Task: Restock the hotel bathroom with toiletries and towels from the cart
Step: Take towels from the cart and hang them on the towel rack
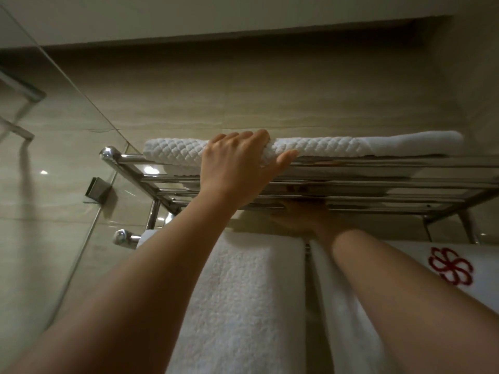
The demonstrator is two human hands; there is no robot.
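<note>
Nearest me, two hung towels [237, 306] already drape the lower bar [125, 237]; above, my right hand [297, 218] sits under the rack shelf [378, 182], grip I cannot tell; farthest, my left hand [235, 163] clasps the folded waffle towel [337, 147] on top; toiletries unseen.

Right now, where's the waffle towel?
Head view, upper centre: the waffle towel lies folded on top of the chrome rack, the left hand gripping its front edge, above the hanging towels.

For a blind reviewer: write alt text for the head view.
A left hand grips a waffle-weave towel on top of a chrome rack, while the right hand reaches underneath it. Below hang a plain white towel and one with a red flower emblem.
</note>
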